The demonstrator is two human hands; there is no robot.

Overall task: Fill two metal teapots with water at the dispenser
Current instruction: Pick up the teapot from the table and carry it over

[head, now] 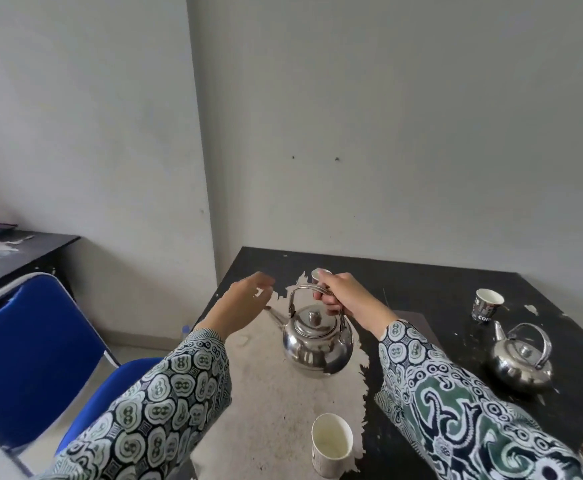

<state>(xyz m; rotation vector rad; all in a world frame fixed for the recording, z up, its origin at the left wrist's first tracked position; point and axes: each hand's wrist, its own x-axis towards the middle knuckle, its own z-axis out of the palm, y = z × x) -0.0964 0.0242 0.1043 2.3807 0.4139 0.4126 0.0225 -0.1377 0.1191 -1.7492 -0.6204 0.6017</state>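
Fingers of the right hand [343, 295] curl round the handle of one shiny teapot [317, 342], held above the black counter [439, 292]. The left hand [245, 299] hangs open just beside its spout, holding nothing. A second teapot [522, 358] sits on the counter, well to the right of the first. Four paper cups stand around them.

Both teapots, one at centre [317, 344] and one at 3 o'clock [522, 362], are polished metal, mirror-glossy. The table [439, 282] is matt black, its coating peeled to a rough pale patch. Cups [331, 445] look like paper (matt). The chair [23, 358] at 8 o'clock is smooth blue plastic. Sleeves [165, 393] are printed cloth.
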